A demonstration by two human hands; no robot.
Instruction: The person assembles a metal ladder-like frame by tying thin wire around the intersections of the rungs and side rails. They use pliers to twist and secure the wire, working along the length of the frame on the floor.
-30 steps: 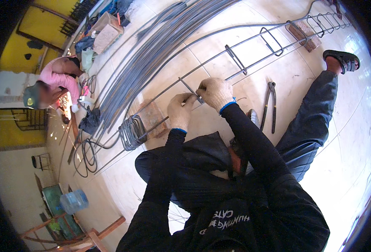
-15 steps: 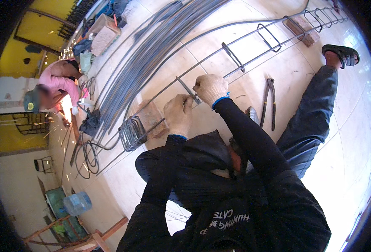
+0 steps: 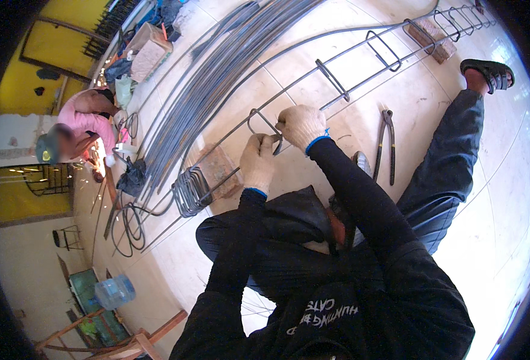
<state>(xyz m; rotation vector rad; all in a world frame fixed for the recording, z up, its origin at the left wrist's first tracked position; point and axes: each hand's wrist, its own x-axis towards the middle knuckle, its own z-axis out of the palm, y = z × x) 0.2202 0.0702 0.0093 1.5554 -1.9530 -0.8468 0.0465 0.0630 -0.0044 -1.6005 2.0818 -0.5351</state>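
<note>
Both my hands wear pale knit gloves with blue cuffs and meet at a bent-steel stirrup (image 3: pixel 265 120) around two long parallel rebars (image 3: pixel 301 80). My left hand (image 3: pixel 257 162) is closed on the stirrup's near end. Just right of it, my right hand (image 3: pixel 302 128) pinches the stirrup beside the near rebar; the fingertips partly hide the contact. Farther right, another stirrup (image 3: pixel 333 79) hangs around the same bars. Left of my hands, a bunch of stirrups (image 3: pixel 190 192) sits on the bars next to a brick (image 3: pixel 218 170) under them.
Long-handled pincers (image 3: pixel 385 147) lie on the tiles right of my hands. A thick bundle of rods (image 3: pixel 217 84) stretches beyond the frame of bars. Another brick (image 3: pixel 430 41) props its far end. At left, a person in pink (image 3: pixel 90 120) crouches amid sparks. A water jug (image 3: pixel 115 292) lies lower left.
The stirrup between my hands has turned and now shows as a wider loop. My left hand has shifted slightly right; my right hand has barely moved. Sparks at the left have lessened.
</note>
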